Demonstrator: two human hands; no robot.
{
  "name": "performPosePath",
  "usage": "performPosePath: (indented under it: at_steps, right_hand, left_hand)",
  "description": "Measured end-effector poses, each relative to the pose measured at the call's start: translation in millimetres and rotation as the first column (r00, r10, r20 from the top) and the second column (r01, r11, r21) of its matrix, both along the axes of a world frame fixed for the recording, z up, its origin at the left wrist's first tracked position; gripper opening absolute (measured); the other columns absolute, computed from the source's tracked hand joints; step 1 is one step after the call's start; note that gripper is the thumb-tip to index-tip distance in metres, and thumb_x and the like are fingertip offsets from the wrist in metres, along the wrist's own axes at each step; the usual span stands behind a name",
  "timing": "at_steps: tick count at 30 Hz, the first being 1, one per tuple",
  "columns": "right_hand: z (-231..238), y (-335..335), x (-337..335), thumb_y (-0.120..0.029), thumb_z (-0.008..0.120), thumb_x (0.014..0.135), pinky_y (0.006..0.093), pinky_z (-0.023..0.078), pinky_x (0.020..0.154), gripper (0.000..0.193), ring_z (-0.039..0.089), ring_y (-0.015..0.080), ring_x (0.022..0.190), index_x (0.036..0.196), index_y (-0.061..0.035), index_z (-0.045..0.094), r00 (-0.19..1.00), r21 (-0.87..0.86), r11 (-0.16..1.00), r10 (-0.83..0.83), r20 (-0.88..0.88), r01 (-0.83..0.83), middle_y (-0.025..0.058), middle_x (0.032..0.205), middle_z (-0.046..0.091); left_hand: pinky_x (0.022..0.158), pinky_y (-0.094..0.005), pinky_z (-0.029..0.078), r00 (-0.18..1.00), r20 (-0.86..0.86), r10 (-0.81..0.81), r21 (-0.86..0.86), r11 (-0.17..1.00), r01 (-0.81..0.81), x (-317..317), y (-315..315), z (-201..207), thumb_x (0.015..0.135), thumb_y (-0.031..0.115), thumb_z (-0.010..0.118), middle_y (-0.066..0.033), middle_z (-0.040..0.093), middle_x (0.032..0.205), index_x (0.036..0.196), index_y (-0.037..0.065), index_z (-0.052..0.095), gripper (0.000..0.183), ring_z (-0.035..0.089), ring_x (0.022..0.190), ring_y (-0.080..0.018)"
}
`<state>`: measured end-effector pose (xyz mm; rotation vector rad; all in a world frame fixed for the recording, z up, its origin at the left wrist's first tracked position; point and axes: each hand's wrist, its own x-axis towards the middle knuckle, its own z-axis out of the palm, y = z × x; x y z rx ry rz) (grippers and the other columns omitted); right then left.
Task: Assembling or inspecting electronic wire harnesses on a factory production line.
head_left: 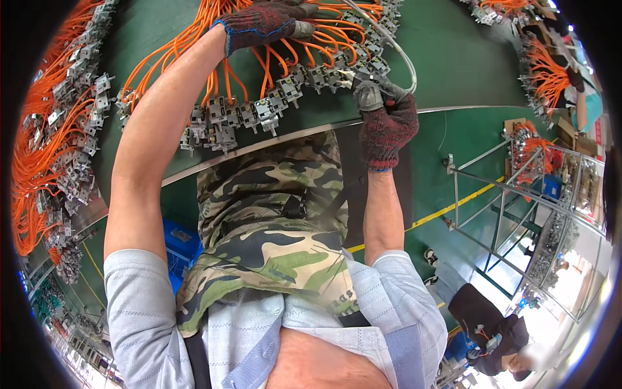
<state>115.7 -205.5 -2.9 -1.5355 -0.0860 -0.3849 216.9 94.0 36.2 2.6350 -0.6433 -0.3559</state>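
My left hand, in a dark knitted glove with a blue-edged cuff, lies over a fan of orange cables on the green worktop. Its fingers stretch to the right, apart. At the near right of the fan, my right hand, in a reddish-grey glove, is closed around a hand tool with a pale grey hose curving up from it. The tool's narrow metal end points left toward the grey metal connectors on the cable ends. Its grip is mostly hidden by the fingers.
More orange cables with metal connectors are heaped at the left. The worktop's metal edge runs before me. A tubular metal rack stands right, near a yellow floor line. A blue bin stands below left. Other people are at the right.
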Motion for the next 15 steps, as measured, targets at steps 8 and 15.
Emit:
performPosePath:
  at_steps: [8,15]
  right_hand:
    - [9,12,-3,-0.017,0.091,0.081,0.0302,0.057,0.077,0.028,0.067,0.0107,0.081,0.099,-0.0025,0.075,1.0,-0.202,0.979,0.008,-0.027,-0.013,0.007,0.096,0.078]
    - [7,11,-2,-0.012,0.089,0.079,0.0331,0.059,0.075,0.025,0.073,0.0223,0.085,0.098,-0.0063,0.074,0.948,-0.428,0.904,0.125,0.291,0.012,0.0122,0.102,0.077]
  left_hand:
    - [0.119,-0.0482,0.035,1.0,0.0,-0.015,-0.202,0.979,0.015,-11,-11,21,0.104,0.049,0.056,-0.0173,0.049,0.157,0.148,0.008,0.057,0.06,0.045,0.145,-0.0388]
    - [0.124,-0.0476,0.029,0.999,-0.024,0.045,-0.12,0.992,-0.048,-11,-3,11,0.104,0.052,0.055,-0.0157,0.043,0.164,0.152,0.008,0.054,0.066,0.035,0.153,-0.0387]
